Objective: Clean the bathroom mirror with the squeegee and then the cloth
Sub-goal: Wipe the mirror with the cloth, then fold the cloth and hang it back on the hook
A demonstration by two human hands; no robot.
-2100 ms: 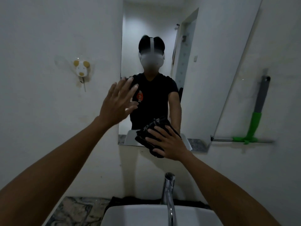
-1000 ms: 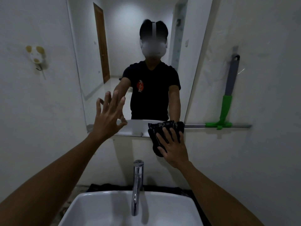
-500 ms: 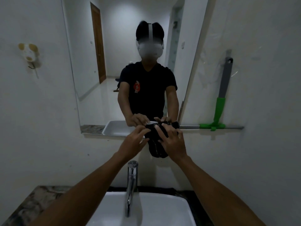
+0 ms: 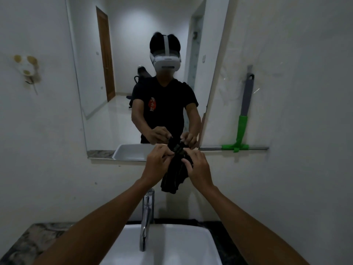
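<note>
**Both hands hold the cloth by the mirror**

The dark cloth [image 4: 176, 169] is bunched up just under the bottom edge of the mirror [image 4: 133, 54]. Most of it hangs down in front of the wall, above the tap [image 4: 146, 213].

The left hand [image 4: 157, 165] pinches the top of the cloth with its fingertips. The right hand [image 4: 198, 167] grips the other side, with its fingers curled into the folds. So both hands are closed on the cloth, and neither one is flat on the glass.

The squeegee [image 4: 242, 119] is not in use. It stands against the wall to the right of the mirror, on a thin shelf [image 4: 256, 148], well away from the hands. Its handle is green and grey.

Lower down is the white sink [image 4: 172, 245], set on a stone counter [image 4: 32, 240]. A small hook [image 4: 26, 70] sticks to the wall on the left.

I think the squeegee part is done, because the tool is put away and the cloth is out. The cloth part looks like it is under way or being set up. The hands seem to be fixing or folding the cloth. Wiping the glass may still be left. I cannot tell if the mirror is clean yet.
</note>
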